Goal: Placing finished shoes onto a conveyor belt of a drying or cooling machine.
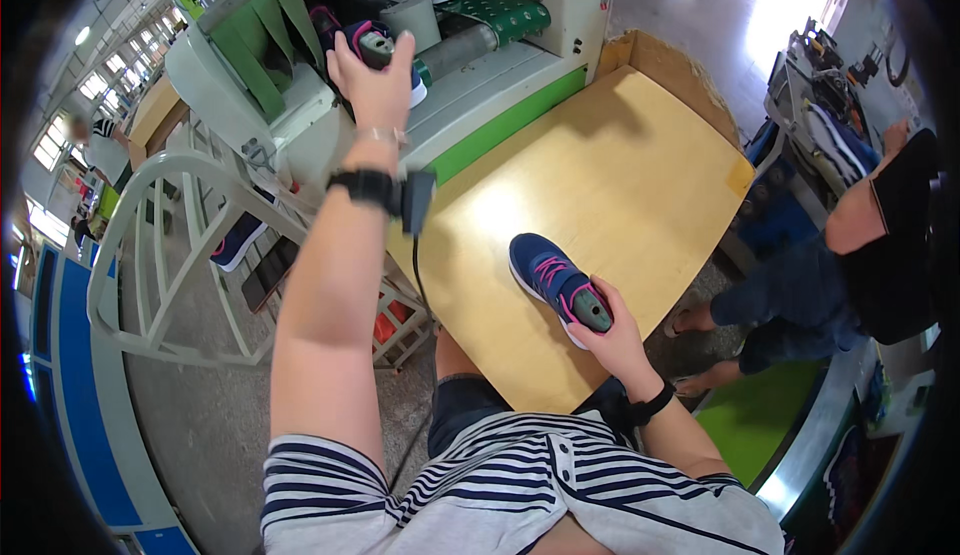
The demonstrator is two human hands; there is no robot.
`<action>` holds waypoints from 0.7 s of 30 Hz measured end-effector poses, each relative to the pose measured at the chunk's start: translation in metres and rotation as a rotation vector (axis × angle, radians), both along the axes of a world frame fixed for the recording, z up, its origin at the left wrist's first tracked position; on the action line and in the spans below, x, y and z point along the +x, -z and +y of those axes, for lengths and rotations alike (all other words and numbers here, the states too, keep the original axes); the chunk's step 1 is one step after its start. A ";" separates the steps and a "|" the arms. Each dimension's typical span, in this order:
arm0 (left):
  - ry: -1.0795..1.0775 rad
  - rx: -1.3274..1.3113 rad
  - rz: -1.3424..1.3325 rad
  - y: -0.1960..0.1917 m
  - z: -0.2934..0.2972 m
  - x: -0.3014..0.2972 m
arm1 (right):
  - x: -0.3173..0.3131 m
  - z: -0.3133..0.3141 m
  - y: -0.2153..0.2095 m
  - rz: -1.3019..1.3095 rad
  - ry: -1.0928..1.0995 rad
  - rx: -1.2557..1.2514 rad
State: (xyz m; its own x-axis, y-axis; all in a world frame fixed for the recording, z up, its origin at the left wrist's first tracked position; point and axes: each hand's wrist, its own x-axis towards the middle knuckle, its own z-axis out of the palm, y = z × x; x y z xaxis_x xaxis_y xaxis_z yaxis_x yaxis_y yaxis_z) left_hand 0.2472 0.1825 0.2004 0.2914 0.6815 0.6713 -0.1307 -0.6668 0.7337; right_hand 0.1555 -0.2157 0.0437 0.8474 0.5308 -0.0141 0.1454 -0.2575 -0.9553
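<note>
Bright daylight glares off the floor at top right, fisheye edges bend and darken, centre sharp.

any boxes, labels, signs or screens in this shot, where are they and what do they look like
Cardboard box: open, brown, at the far end of the wooden table, beside the green and white machine.
Labels, signs, screens: none I can make out.
For place: the left hand grips a blue and pink shoe at the machine; the right hand holds another blue shoe on the table.

Head-worn fisheye looks steeply down, close over the wooden table.
</note>
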 end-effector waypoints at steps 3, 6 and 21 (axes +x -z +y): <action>0.096 0.244 0.005 0.057 -0.038 -0.045 | 0.020 0.009 -0.011 0.160 0.070 0.173; 0.163 0.130 0.577 0.132 -0.078 -0.090 | 0.067 0.029 -0.032 0.311 0.128 0.415; 0.344 -0.054 1.600 0.192 -0.100 -0.122 | 0.311 0.300 -0.149 -0.663 0.193 -0.155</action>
